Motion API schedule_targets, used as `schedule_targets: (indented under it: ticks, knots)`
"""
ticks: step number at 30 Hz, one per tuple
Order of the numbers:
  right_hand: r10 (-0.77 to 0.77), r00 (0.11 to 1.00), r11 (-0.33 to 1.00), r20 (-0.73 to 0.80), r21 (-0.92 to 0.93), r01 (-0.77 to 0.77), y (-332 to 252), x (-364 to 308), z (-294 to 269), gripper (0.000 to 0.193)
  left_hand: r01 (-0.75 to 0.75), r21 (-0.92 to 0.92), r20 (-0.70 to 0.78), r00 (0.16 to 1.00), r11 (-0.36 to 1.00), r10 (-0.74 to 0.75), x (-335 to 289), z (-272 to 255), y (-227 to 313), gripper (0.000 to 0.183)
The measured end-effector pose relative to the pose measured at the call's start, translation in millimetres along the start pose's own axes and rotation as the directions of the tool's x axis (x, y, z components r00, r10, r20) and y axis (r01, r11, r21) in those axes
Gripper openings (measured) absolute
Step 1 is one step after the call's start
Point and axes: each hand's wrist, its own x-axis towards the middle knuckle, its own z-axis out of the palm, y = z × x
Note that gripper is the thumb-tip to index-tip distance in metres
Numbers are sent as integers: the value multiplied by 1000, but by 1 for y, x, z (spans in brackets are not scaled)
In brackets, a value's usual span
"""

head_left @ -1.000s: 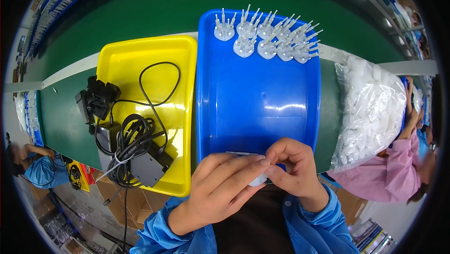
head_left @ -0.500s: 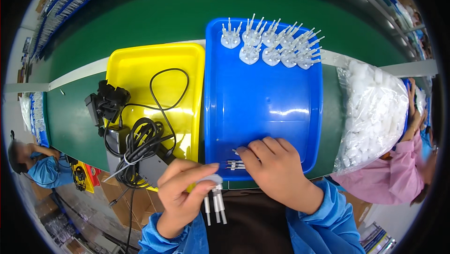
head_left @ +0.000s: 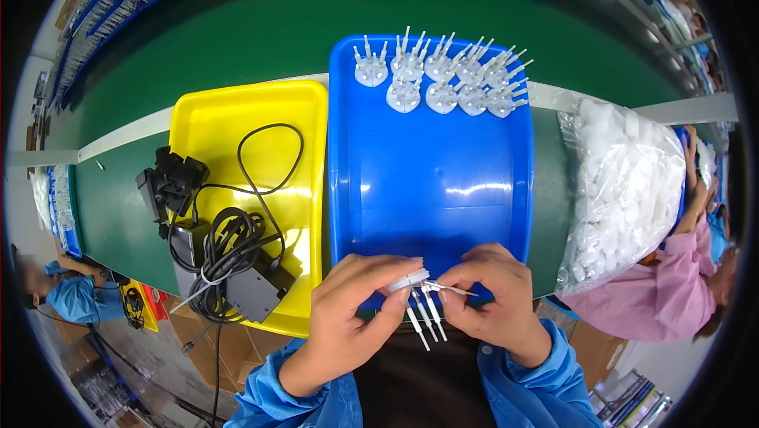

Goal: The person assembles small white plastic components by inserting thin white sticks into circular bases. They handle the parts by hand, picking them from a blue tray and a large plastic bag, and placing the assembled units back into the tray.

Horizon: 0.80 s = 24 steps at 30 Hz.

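My left hand (head_left: 353,311) pinched a white disc-shaped base (head_left: 409,279) just left of my right hand (head_left: 496,295), which gripped a slender pin (head_left: 458,290); keeping the base steady and pin straight seemed wise.

Head view: left unit of two fisheye cameras worn side by side on the head, looking steeply down and forward from above the near edge of the tabletop (head_left: 118,214). The left hand (head_left: 348,317) and right hand (head_left: 498,297), at that edge, lie close to the lens; the blue tray (head_left: 443,151) extends farther off. The upright, unmirrored field reaches past the near edge to the floor (head_left: 150,353); straight lines bow toward the rim.
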Motion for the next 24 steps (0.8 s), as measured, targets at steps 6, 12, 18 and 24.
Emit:
schedule_targets:
  ticks: [6,12,18,24]
  knots:
    - [34,999,999,-21,25,-34,2,-4,-3,22,36,-52,-59,997,998,-39,1,6,-2,42]
    - [13,1000,999,10,31,-13,2,-1,2,22,10,100,-99,995,995,0,1,4,0,46]
    - [13,1000,1000,-14,4,-13,3,-1,3,21,-85,253,-33,995,964,97,3,0,-1,43]
    - [-35,999,988,13,-151,37,5,0,7,16,-144,358,-24,986,923,164,4,2,0,41]
